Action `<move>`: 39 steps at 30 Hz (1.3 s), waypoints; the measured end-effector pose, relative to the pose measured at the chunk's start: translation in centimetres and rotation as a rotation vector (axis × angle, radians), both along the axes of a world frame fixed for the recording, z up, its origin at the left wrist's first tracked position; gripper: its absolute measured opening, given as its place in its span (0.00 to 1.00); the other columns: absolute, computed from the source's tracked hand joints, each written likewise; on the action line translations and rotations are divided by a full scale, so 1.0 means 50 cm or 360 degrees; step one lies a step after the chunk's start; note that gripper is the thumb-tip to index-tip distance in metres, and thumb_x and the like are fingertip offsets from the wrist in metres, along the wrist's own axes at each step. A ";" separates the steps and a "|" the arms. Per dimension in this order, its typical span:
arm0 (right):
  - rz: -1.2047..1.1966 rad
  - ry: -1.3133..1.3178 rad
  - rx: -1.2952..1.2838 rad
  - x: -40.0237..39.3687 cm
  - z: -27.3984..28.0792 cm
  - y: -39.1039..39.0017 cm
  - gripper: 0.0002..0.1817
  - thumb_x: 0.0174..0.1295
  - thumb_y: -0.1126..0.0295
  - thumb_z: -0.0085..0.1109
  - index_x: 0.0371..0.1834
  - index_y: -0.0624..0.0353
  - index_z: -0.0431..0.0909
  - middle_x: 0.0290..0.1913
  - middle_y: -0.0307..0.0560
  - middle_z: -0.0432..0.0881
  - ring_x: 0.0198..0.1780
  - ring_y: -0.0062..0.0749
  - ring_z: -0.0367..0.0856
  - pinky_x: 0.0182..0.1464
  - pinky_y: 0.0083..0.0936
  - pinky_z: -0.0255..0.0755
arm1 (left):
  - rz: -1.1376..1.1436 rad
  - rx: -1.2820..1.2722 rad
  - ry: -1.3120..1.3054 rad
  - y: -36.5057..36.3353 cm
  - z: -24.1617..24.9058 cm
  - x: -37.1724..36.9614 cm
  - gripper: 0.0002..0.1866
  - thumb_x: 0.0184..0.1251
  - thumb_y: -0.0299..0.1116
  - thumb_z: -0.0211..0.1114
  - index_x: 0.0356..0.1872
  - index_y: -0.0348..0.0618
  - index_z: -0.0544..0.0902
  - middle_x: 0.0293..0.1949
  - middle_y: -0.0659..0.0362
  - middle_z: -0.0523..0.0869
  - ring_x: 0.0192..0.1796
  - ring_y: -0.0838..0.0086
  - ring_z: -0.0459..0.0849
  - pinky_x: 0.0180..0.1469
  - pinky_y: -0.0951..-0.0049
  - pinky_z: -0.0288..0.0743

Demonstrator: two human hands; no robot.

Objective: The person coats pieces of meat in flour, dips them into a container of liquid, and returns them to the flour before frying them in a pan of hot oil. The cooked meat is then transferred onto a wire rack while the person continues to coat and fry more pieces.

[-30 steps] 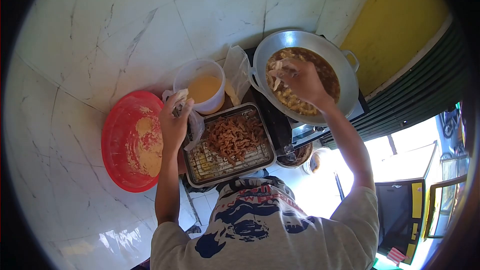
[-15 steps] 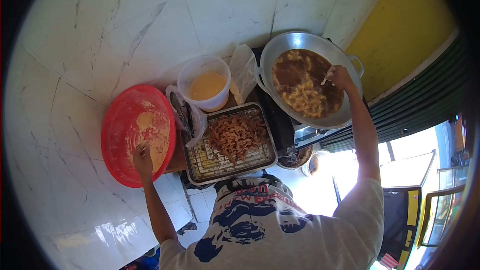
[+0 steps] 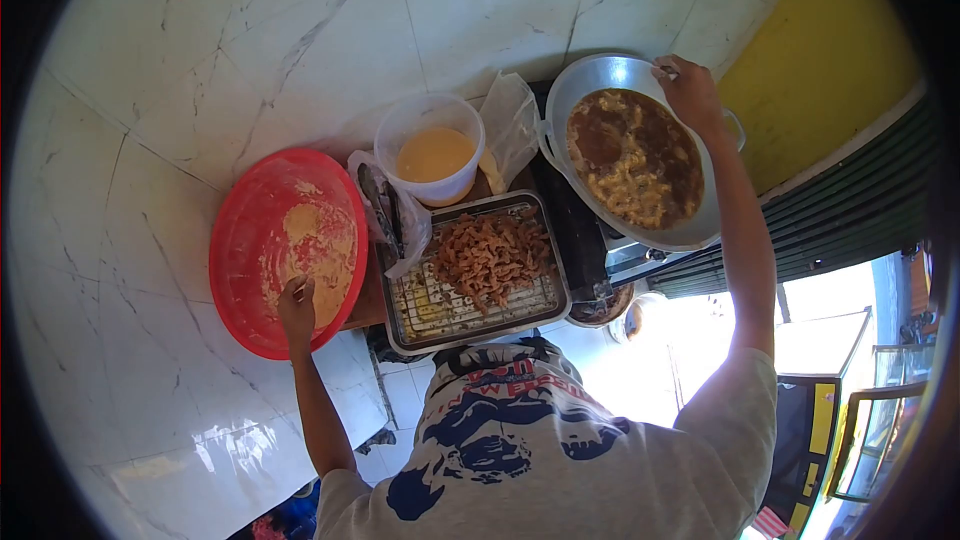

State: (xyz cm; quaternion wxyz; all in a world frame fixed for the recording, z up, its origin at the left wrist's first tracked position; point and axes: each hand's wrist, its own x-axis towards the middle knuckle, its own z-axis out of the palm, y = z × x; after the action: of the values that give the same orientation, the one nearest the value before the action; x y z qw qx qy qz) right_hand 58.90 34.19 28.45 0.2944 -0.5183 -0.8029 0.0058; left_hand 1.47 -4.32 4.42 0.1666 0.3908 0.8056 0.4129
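My left hand is inside the red basin, over the pale flour spread on its bottom. Its fingers are bent together, and what they hold, if anything, is too small to make out. Over the far right rim of the metal wok, my right hand has its fingers pinched, with a whitish bit at the tips that I cannot identify. Brown oil fills the wok, and pale golden battered pieces float in it, mostly toward the near side.
Between basin and wok, a wire-rack tray bears a heap of brown fried strips. Behind it stand a clear tub of yellowish liquid and a plastic bag. Dark tongs lie on another plastic bag. A tiled wall rises behind.
My right hand has moved from above the oil up to the wok's far rim, and the pale piece at its fingers no longer shows. My left hand stays in the basin.
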 end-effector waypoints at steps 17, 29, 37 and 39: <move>0.1361 0.0168 -0.0586 -0.692 -0.156 -0.279 0.08 0.59 0.71 0.62 0.40 0.61 0.84 0.32 0.59 0.84 0.36 0.54 0.85 0.41 0.41 0.77 | -0.0132 0.0036 -0.0030 -0.024 -0.125 -0.131 0.12 0.69 0.26 0.62 0.50 0.34 0.84 0.41 0.46 0.89 0.46 0.62 0.89 0.50 0.69 0.80; 0.1317 -0.0633 -0.0627 -1.000 -0.504 -0.419 0.09 0.58 0.71 0.60 0.40 0.58 0.83 0.40 0.57 0.86 0.47 0.51 0.87 0.48 0.47 0.80 | -0.0417 -0.0905 0.0507 0.078 -0.139 -0.185 0.20 0.63 0.34 0.68 0.57 0.49 0.83 0.54 0.50 0.85 0.58 0.59 0.83 0.60 0.55 0.75; 0.1060 -0.0825 -0.1060 -1.017 -0.535 -0.413 0.14 0.60 0.72 0.55 0.49 0.58 0.82 0.48 0.61 0.85 0.51 0.53 0.85 0.53 0.47 0.78 | -0.0673 -0.1045 0.0696 0.123 -0.155 -0.140 0.16 0.62 0.35 0.69 0.50 0.45 0.83 0.49 0.52 0.87 0.56 0.59 0.84 0.61 0.53 0.73; 0.1098 -0.0653 -0.1039 -1.020 -0.556 -0.413 0.16 0.54 0.74 0.65 0.47 0.60 0.82 0.47 0.61 0.85 0.51 0.49 0.86 0.51 0.44 0.80 | -0.0712 -0.0846 0.0367 0.122 -0.149 -0.151 0.12 0.63 0.33 0.69 0.46 0.43 0.84 0.45 0.52 0.88 0.52 0.59 0.86 0.57 0.55 0.75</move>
State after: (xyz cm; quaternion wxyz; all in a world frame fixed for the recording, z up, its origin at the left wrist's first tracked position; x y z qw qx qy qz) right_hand 7.91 13.52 0.67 -0.0652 -0.2788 -0.9247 0.2509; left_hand -6.06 1.79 -3.03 0.2567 0.5442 0.7929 0.0957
